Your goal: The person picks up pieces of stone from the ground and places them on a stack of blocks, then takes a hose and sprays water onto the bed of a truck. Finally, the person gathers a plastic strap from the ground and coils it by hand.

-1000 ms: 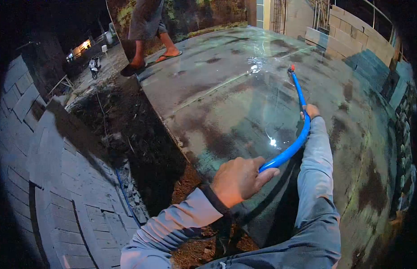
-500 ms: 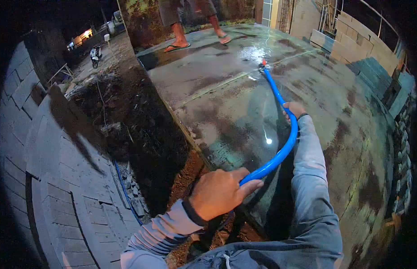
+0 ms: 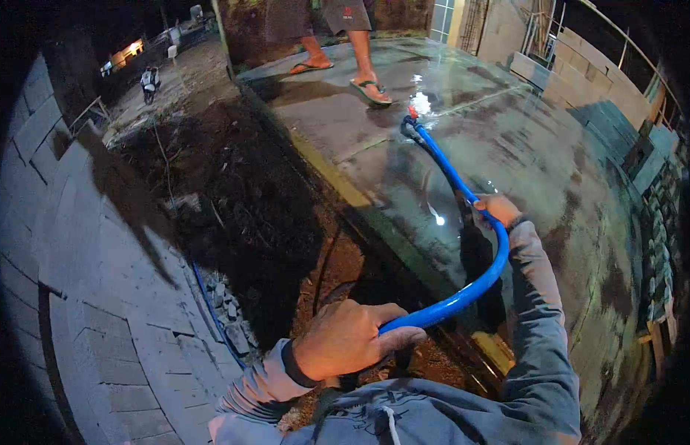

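A blue hose [image 3: 471, 291] bends in a wide curve between my two hands. My left hand [image 3: 349, 337] is closed around its near part, low in the middle of the view. Farther along, my right hand [image 3: 499, 211] grips the hose below its far end. A dark fitting with a red-orange tip, the nozzle [image 3: 412, 122], sits at that end and points away from me over the wet concrete slab [image 3: 552, 178]. Any water leaving the tip is hard to make out against the bright reflection.
Another person's legs and sandalled feet [image 3: 369, 85] stand on the slab near the nozzle. Left of the slab edge lies a dark dirt trench [image 3: 241, 208]. Stacked blocks [image 3: 115, 348] fill the left side; more blocks [image 3: 601, 78] stand at the back right.
The nozzle has swung left and slightly nearer. My right hand has moved right and down, my left slightly down and left. The other person has stepped closer.
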### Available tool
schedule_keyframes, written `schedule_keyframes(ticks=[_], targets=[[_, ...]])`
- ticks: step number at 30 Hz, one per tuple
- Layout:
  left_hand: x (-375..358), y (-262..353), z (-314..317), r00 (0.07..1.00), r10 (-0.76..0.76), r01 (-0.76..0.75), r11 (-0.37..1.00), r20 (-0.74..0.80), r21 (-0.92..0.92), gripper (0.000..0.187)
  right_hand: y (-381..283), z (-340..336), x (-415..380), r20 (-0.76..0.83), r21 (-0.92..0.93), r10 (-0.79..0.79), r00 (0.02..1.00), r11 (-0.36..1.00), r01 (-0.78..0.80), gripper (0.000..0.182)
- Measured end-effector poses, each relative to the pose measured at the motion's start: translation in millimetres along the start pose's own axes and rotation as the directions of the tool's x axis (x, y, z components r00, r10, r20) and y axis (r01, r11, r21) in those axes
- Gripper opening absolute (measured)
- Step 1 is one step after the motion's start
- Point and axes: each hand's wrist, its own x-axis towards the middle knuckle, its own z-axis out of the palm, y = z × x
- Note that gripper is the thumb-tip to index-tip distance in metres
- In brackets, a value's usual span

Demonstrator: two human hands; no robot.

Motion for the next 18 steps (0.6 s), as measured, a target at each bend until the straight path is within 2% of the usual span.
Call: schedule_keyframes(ticks=[2,4,6,7,10,11,14,17,18], targets=[[-19,-7,-14,0.999,0.044,-0.044,0.998,-0.008,0.044,0.036,-30,14,-13,0.028,0.225,0.232,0.972,0.946,-0.232,0.04],[-36,-11,-25,0.997,-0.025,0.019,0.997,0.071,0.079,0.039,-1,32,4,-0.017,0.162,0.074,0.997,0.984,-0.071,0.04],[-53,-19,-33,0.991,-0.041,0.029,0.995,0.124,0.099,0.04,7,50,2,-0.084,0.214,0.035,0.996,0.977,-0.016,0.039],[-62,-24,-35,0.991,-0.023,0.01,0.995,0.129,0.098,0.04,-12,56,-9,0.009,0.436,0.085,0.996,0.896,-0.08,0.038],[-82,-27,-48,0.988,-0.033,0.024,0.998,0.15,0.059,0.032,-64,67,-43,0.007,0.277,0.121,0.993,0.953,-0.118,0.035],[-89,-27,-51,0.985,-0.051,0.046,0.998,0.163,0.039,0.029,-65,75,-48,0.075,0.49,0.164,0.984,0.853,-0.18,0.035],[-113,-37,-60,0.988,0.041,-0.044,0.999,0.149,0.019,0.028,-57,99,-51,-0.052,0.416,-0.054,0.997,0.906,0.071,0.039],[-128,-45,-67,0.983,0.009,-0.01,1.0,0.186,0.008,0.028,-73,114,-64,-0.032,0.653,0.077,0.997,0.756,-0.037,0.044],[-130,-47,-68,0.983,0.014,-0.016,1.0,0.182,0.011,0.028,-75,116,-67,-0.069,0.672,0.064,0.996,0.741,-0.001,0.044]])
